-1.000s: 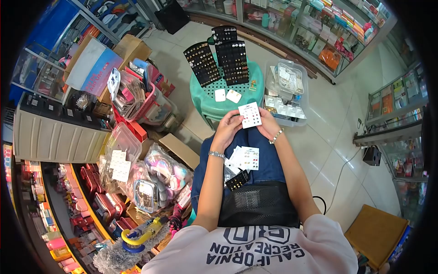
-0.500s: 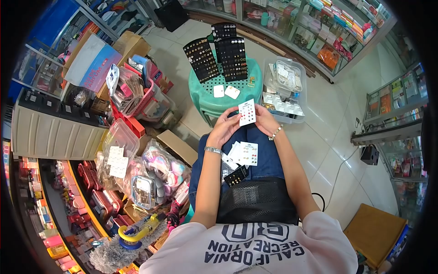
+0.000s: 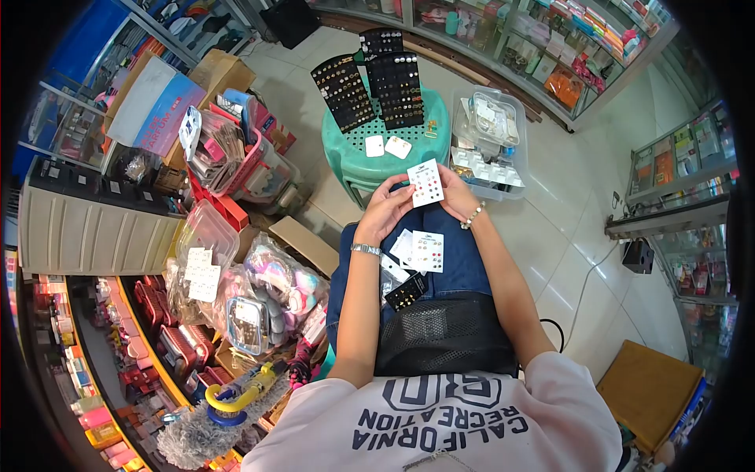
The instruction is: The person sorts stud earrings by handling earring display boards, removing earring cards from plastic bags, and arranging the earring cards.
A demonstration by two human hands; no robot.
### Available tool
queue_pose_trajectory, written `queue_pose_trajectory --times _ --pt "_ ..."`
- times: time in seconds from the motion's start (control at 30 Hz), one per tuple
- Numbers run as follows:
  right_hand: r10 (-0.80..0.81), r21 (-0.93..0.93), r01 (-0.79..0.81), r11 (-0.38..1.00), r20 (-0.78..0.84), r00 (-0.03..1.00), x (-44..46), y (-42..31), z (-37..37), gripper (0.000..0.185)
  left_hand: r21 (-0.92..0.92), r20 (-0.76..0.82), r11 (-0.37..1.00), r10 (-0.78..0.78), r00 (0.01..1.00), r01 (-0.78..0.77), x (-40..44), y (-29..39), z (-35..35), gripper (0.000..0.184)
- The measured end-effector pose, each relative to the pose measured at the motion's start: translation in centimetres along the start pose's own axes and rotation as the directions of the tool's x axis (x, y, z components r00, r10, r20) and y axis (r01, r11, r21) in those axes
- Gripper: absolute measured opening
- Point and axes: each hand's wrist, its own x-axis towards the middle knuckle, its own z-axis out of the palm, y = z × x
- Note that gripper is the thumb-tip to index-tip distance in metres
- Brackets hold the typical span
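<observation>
A white card of small coloured stud earrings (image 3: 425,186) is held up over my knees. My left hand (image 3: 384,212), with a watch at the wrist, pinches the card's left edge. Along its right edge, my right hand (image 3: 458,193), wearing a beaded bracelet, grips the same card. On my lap lie more white earring cards (image 3: 427,252) and a black card with gold-coloured pieces (image 3: 406,292). Just beyond my hands is a green plastic stool (image 3: 346,161) bearing black earring display stands (image 3: 395,90) and two small white cards (image 3: 398,147).
To the stool's right stands a clear plastic bin (image 3: 503,189) of packaged items. Left of me are a pink basket (image 3: 250,169) of packets, bagged goods (image 3: 279,275) and a yellow-handled duster (image 3: 236,397). Glass display cases (image 3: 543,63) line the back and right.
The view has shifted slightly, and the held card sits a little further left and higher in it. Both hands keep hold of the card.
</observation>
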Motion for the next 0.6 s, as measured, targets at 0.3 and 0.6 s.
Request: queue_pose_trajectory --times 0.3,0.6 --pt "-0.03 0.033 0.03 0.999 -0.005 1.0 0.0 0.2 -0.6 0.053 0.053 0.012 0.998 0.025 1.0 -0.026 0.5 -0.3 0.1 0.031" --pt "-0.087 0.56 0.121 0.819 -0.087 0.992 1.6 1.8 -0.5 0.018 0.808 -0.138 0.554 0.508 0.85 -0.2 -0.7 -1.1 0.8 0.029"
